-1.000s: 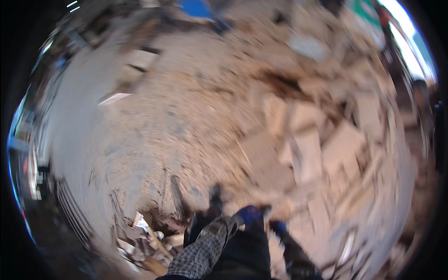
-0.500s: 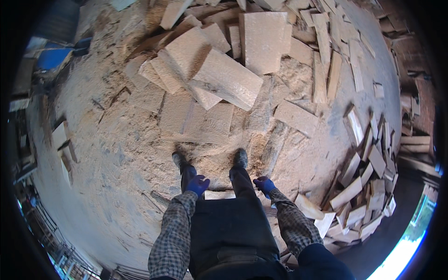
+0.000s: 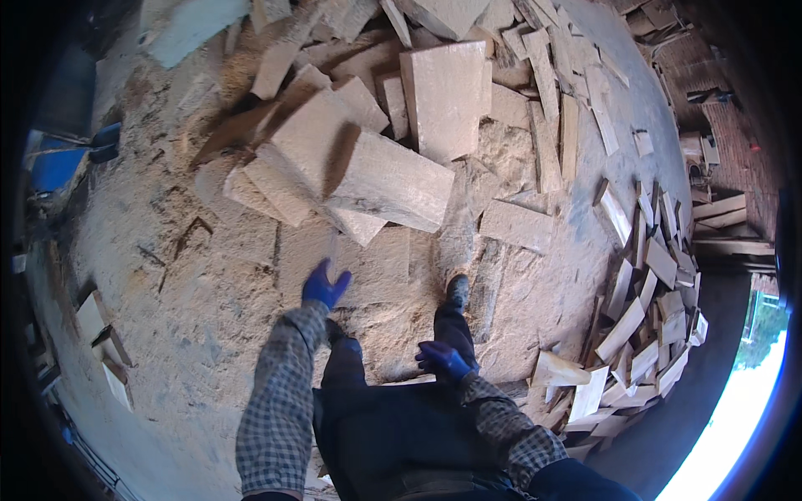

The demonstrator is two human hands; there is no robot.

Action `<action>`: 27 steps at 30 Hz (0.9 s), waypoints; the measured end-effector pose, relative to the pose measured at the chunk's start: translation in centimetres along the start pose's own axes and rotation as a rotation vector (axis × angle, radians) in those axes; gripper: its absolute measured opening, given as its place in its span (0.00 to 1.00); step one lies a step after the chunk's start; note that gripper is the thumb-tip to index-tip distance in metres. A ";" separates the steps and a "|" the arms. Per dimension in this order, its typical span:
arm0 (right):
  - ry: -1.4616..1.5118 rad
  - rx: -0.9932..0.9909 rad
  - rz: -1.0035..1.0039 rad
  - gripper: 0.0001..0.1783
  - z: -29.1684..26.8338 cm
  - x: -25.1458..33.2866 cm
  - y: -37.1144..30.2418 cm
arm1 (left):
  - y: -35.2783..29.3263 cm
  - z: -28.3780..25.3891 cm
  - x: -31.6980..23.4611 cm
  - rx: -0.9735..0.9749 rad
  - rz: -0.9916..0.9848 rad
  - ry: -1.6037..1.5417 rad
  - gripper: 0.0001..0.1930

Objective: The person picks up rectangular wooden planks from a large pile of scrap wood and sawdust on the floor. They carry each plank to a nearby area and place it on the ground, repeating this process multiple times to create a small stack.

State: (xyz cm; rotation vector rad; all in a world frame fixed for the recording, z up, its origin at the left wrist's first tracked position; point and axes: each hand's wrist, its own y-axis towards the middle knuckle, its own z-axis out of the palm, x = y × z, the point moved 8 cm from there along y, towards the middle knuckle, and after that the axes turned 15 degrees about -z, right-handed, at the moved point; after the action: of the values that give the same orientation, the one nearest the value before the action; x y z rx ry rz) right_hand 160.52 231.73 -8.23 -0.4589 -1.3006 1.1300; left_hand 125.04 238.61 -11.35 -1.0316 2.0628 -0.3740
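My left hand, in a blue-purple glove, reaches forward with thumb and fingers apart and nothing in it. It is above the sawdust-strewn floor, short of a thick wooden block that lies tilted on other pieces. A second broad block leans upright behind it. My right hand, gloved alike, hangs over my right leg; its fingers are loosely bent, and I see nothing in them. A flat wooden slab lies ahead of it on the right.
A large heap of wood offcuts spreads ahead of my feet. Stacked smaller pieces stand to the right. Two or three loose blocks lie at far left. A pale sheet rests at the upper left. Sawdust covers the floor.
My left hand has moved forward and spread its fingers. My right hand has swung inward over my leg. The heap sits closer in view, and my right foot now shows ahead of the left.
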 end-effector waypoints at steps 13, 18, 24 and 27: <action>0.586 -0.062 0.265 0.36 -5.3 -4.0 15.1 | 18.1 3.4 -10.8 -0.577 -0.173 0.224 0.47; 0.974 0.076 0.100 0.48 -3.1 3.8 19.8 | 4.0 6.1 -23.1 -0.474 0.249 0.123 0.38; 1.141 -0.141 0.001 0.57 -7.7 19.3 18.8 | -4.8 12.5 -32.4 -0.322 0.362 0.237 0.39; 1.010 -0.048 0.221 0.52 -7.6 24.9 18.5 | -6.0 11.7 -36.3 -0.256 0.308 0.199 0.33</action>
State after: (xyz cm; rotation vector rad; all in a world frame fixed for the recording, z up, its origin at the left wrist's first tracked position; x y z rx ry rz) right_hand 156.90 263.20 -12.51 -1.0580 -0.3916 0.8378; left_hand 150.34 263.86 3.14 -0.8272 2.4525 -0.0553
